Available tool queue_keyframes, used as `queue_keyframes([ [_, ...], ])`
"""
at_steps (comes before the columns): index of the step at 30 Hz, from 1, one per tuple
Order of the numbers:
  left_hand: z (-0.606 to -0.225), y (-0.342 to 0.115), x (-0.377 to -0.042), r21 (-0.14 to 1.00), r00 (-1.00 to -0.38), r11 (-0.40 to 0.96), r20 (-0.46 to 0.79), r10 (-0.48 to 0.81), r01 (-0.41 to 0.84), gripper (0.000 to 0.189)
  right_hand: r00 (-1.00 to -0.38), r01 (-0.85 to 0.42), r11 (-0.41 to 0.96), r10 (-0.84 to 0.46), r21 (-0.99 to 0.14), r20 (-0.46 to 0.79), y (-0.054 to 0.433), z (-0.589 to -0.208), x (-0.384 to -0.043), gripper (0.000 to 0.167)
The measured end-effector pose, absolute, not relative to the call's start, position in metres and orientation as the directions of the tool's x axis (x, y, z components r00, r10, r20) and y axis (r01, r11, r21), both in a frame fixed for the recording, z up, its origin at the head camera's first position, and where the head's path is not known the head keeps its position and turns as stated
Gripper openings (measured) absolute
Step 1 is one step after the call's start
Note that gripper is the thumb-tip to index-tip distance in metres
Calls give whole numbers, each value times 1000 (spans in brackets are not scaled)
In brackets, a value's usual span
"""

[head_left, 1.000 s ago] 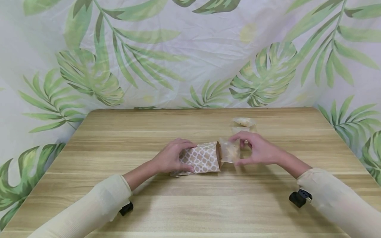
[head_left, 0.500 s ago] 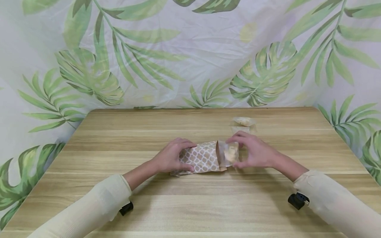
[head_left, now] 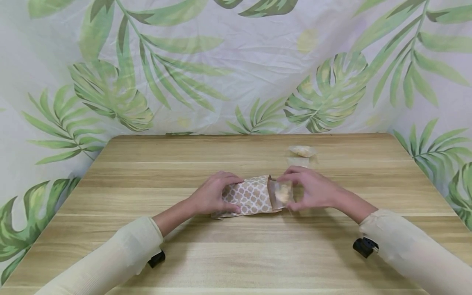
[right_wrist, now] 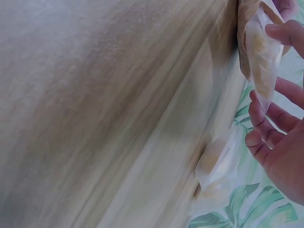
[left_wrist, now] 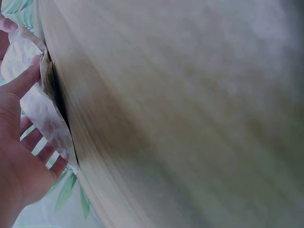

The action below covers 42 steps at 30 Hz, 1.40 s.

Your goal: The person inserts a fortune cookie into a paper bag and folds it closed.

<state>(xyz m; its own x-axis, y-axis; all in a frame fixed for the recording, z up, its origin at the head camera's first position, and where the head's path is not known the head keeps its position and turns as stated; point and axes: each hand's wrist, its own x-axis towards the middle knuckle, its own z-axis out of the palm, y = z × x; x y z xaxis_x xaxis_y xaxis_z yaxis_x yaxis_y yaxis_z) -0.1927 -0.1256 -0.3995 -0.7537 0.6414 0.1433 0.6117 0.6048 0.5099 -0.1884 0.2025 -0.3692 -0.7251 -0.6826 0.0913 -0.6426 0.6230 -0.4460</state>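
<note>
The patterned bag (head_left: 253,195) lies crosswise, mouth rightward, left hand (head_left: 211,194) gripping its sides. The right hand (head_left: 314,187), half-curled, pinches a translucent packet (head_left: 283,194) partly within that mouth.

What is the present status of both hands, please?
Left hand holds patterned bag. Right hand pinches translucent packet at bag's open mouth. Other packets beyond, not in the way.

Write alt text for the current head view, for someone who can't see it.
A person's right grip holds a translucent packet at the mouth of a patterned bag, which the left grip holds on a wooden table. More packets lie farther back, before a leafy backdrop.
</note>
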Motion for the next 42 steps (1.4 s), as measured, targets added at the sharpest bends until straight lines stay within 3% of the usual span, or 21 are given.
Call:
queue_keyframes([
  [14,-400,-125,-192,505,-750,602,150,644,618,81,-710,-677,623,-692,-392,127,192,-373,-191,64],
  [23,-400,-125,-192,510,-751,601,148,644,615,82,-732,-638,633,-676,-439,87,185,-371,-189,63],
  [33,-401,-126,-192,512,-751,600,147,644,615,82,-730,-630,629,-680,-454,70,195,-375,-191,82],
  [42,-400,-126,-192,510,-750,600,149,645,617,82,-737,-627,648,-674,-432,58,198,-375,-191,83],
])
